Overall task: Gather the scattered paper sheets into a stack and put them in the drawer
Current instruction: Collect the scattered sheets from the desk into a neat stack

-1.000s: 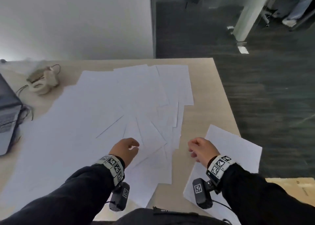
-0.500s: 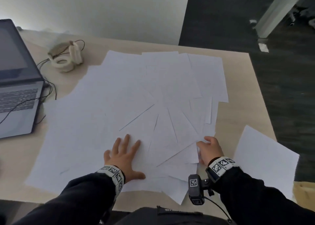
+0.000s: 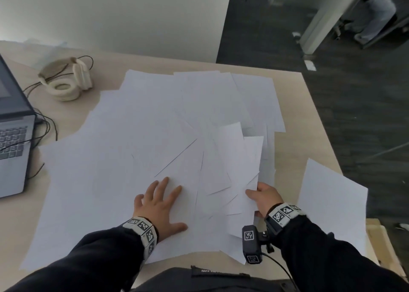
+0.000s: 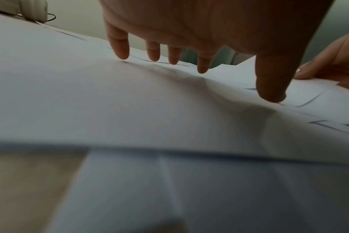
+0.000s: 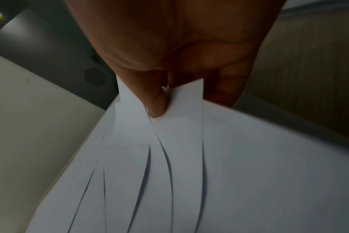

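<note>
Since half a second ago: right-side sheets raised and fanned; left hand unmoved.

Nearest, left hand [image 3: 158, 205] lies flat, fingers spread, pressing loose white paper sheets [image 3: 137, 150] spread across pale wooden desk [image 3: 294, 106]. Right hand [image 3: 264, 197] pinches fanned sheet edges, thumb on top. Single white sheet [image 3: 332, 205] lies apart, overhanging desk's right edge. Paper judged light, limp, slippery; best gripped at gathered edges. Farther: grey laptop [image 3: 13, 141], cream headphones [image 3: 66, 79]. Drawer not visible.

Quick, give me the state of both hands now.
Left hand: open, fingers spread flat, pressing on the sheets.
Right hand: closed on several sheets, thumb pinching their edges.
</note>
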The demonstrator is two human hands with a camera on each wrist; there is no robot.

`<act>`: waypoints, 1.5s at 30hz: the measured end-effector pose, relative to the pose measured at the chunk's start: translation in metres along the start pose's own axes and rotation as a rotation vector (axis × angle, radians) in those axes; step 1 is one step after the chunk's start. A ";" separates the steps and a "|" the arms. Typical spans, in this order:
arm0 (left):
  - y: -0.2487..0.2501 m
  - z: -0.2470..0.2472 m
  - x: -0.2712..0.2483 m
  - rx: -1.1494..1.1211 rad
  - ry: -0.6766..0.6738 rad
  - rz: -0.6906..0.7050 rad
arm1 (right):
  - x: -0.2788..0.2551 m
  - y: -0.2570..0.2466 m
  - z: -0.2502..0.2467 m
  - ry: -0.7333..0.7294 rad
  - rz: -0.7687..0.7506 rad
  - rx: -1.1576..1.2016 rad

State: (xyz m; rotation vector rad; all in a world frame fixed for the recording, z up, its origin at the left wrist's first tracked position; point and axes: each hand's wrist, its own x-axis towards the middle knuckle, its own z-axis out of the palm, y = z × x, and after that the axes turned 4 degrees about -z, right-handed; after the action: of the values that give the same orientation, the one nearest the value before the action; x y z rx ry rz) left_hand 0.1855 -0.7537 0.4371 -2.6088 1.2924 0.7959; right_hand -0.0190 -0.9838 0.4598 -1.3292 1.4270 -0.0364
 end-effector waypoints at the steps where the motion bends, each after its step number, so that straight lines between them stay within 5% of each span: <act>1: 0.001 -0.002 0.001 0.006 0.003 0.010 | -0.001 0.001 0.001 -0.027 0.020 0.016; 7: 0.010 -0.012 0.020 0.027 -0.014 0.065 | 0.004 -0.003 0.001 -0.014 0.088 0.165; 17: 0.019 -0.010 0.028 0.006 -0.029 0.289 | 0.024 -0.003 0.011 -0.009 0.033 -0.088; 22: 0.006 -0.023 0.038 -0.026 0.093 0.047 | 0.021 -0.010 0.012 -0.018 0.058 0.140; 25: -0.011 -0.030 0.046 -0.041 0.037 -0.096 | 0.023 -0.012 0.016 0.000 0.030 0.217; 35: 0.004 -0.010 0.034 0.002 0.013 0.122 | 0.029 -0.006 0.031 0.029 -0.010 -0.031; 45: -0.006 -0.022 0.034 -0.001 0.012 0.017 | 0.006 -0.011 -0.004 0.180 -0.139 0.087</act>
State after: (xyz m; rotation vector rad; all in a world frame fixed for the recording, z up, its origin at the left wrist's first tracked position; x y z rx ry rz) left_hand 0.2161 -0.7811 0.4383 -2.6110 1.3193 0.7856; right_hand -0.0128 -0.9943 0.4647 -1.3777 1.4637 -0.3137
